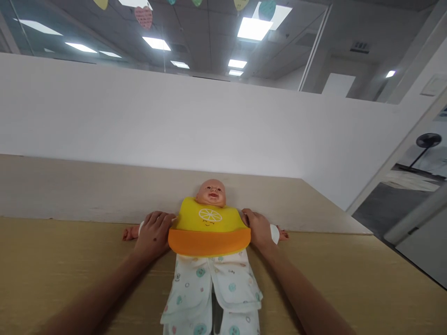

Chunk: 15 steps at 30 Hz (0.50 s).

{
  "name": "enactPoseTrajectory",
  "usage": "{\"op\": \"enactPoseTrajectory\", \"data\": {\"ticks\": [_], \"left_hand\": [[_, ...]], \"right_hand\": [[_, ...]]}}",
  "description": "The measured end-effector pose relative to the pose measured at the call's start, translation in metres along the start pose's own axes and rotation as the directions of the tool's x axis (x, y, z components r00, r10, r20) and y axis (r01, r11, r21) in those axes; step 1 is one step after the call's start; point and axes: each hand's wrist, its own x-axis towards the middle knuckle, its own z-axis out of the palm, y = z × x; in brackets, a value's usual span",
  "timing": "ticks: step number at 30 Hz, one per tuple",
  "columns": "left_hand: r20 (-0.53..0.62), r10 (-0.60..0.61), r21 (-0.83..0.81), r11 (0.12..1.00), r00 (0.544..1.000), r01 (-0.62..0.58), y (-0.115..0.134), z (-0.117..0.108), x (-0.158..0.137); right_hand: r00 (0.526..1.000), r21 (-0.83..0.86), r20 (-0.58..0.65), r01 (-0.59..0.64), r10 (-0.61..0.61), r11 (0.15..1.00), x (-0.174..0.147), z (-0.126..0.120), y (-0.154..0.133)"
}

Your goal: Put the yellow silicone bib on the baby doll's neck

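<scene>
A baby doll (212, 191) lies face up, its head away from me and its arms stretched out sideways. It wears a white patterned outfit (195, 284) and a yellow bib (190, 214) with a white citrus slice and a smiling face. An orange pocket (209, 242) runs along the bib's lower edge. My left hand (155, 230) lies across the doll's arm on the left, its fingers closed at the bib's side edge. On the opposite side, my right hand (259, 229) has curled fingers at the other bib edge, over the doll's other arm. Both sets of fingertips are partly hidden.
The doll lies on a tan surface (349, 274) with a paler raised ledge (87, 188) behind it. A white wall (157, 121) rises beyond, topped by glass with heart-shaped paper notes (143, 17). At the right, a doorway shows a black fan (429, 140).
</scene>
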Motion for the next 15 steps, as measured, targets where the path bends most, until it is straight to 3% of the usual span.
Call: {"op": "enactPoseTrajectory", "data": {"ticks": [5, 9, 15], "left_hand": [[-0.026, -0.037, -0.026, 0.999, 0.999, 0.036, 0.008, 0.0, -0.002], [-0.021, -0.112, -0.073, 0.991, 0.993, 0.111, 0.015, 0.0, -0.001], [-0.024, -0.123, -0.168, 0.979, 0.992, 0.117, 0.021, 0.0, -0.003]], "right_hand": [[0.993, 0.069, -0.091, 0.076, -0.069, 0.995, -0.001, 0.005, 0.001], [0.995, 0.099, -0.099, 0.027, -0.017, 0.995, 0.001, 0.007, 0.001], [0.996, 0.194, -0.045, -0.062, 0.072, 0.979, 0.006, 0.006, 0.004]]}}
